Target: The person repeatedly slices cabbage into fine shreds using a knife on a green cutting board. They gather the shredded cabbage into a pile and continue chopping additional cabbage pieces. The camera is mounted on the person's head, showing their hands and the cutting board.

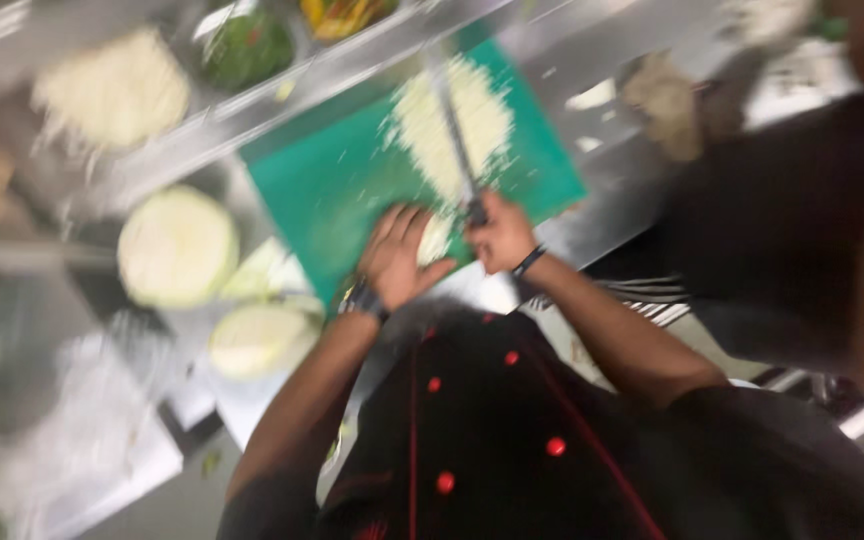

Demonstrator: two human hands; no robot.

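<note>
Overhead, a steel kitchen counter (592, 215) is crowded: a halved pale green cabbage (178, 246) lies cut face up at the left, a second cabbage half (263, 338) just below it, and a steel tray heaped with shredded cabbage (112, 92) sits further back beside round containers of dark greens (248, 47). Another person's dark sleeve (782, 230) fills the right side, well apart from the work. At centre lies a flat green plastic cutting board (337, 190), strewn with a loose mound of finely shredded white cabbage (452, 125). The left hand (399, 255) presses down on a small pale cabbage piece (435, 240) at the board's near edge, fingers spread flat and close together over it. Just beside it, touching the same piece, the right hand (499, 238) is closed around the handle of a long steel knife (455, 140), whose blade runs across the shreds. Motion blur softens everything; finer textures cannot be made out.
</note>
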